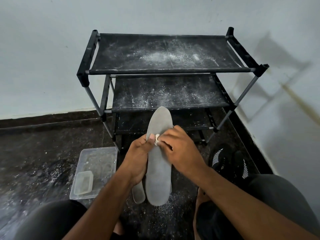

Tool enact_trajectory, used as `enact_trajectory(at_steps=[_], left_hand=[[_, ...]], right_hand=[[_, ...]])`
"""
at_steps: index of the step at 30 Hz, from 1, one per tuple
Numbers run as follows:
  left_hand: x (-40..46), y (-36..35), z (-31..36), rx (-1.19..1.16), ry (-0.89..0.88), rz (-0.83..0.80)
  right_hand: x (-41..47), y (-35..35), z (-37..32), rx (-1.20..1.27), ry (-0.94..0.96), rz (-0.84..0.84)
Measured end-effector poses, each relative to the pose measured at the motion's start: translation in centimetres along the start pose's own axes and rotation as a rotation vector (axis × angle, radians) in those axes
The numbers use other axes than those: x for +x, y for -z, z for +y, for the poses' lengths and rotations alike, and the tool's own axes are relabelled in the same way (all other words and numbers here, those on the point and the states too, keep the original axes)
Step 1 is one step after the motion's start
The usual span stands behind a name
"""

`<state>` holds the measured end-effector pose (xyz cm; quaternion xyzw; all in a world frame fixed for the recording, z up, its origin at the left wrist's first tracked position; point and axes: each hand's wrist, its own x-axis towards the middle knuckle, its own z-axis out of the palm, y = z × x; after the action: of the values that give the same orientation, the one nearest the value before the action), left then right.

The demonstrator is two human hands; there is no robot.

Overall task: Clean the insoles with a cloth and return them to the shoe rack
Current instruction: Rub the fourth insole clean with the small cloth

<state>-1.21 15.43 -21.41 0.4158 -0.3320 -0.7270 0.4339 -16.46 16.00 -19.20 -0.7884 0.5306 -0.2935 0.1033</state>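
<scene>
Dark floor (43, 153): insole (158, 163) btwn both hands (cloth (157, 139) on it).

A: Insole (158, 163) in the left hand's (138, 158) grip: grey, matt, felt-like face. The white wad just beside that thumb?

B: Cloth (156, 140), crumpled, soft, pinched by the right hand (180, 151).

A: Beyond the grip?

B: Shoe rack (166, 70): black fabric shelves dusted with white powder, grey metal tubes, black plastic joints. Left of the grip, a clear plastic tub (97, 170), cloudy. Floor (34, 153) dark, speckled, gritty.
</scene>
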Motion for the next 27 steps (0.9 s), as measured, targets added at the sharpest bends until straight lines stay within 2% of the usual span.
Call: enact_trajectory(at_steps=[5,9,11,15,21,27], left_hand=[[0.2,0.0,0.0,-0.035,0.039,0.007],[0.3,0.2,0.1,-0.097,0.065,0.02],[0.3,0.3,0.1,-0.108,0.069,0.029],[0.2,0.3,0.3,-0.096,0.051,0.001],[0.2,0.4,0.6,-0.251,0.235,-0.035],[0.2,-0.2,0.4,-0.235,0.255,-0.081]], right_hand=[[0.9,1.1,1.4,-0.059,-0.155,0.151],[-0.5,-0.3,-1.0,0.005,0.07,-0.027],[-0.4,-0.4,-0.8,-0.013,0.111,-0.038],[0.8,0.8,1.2,-0.106,-0.089,0.124],[-0.7,-0.7,-1.4,0.04,0.066,-0.066],[1.0,0.1,-0.3,0.025,-0.077,0.12]])
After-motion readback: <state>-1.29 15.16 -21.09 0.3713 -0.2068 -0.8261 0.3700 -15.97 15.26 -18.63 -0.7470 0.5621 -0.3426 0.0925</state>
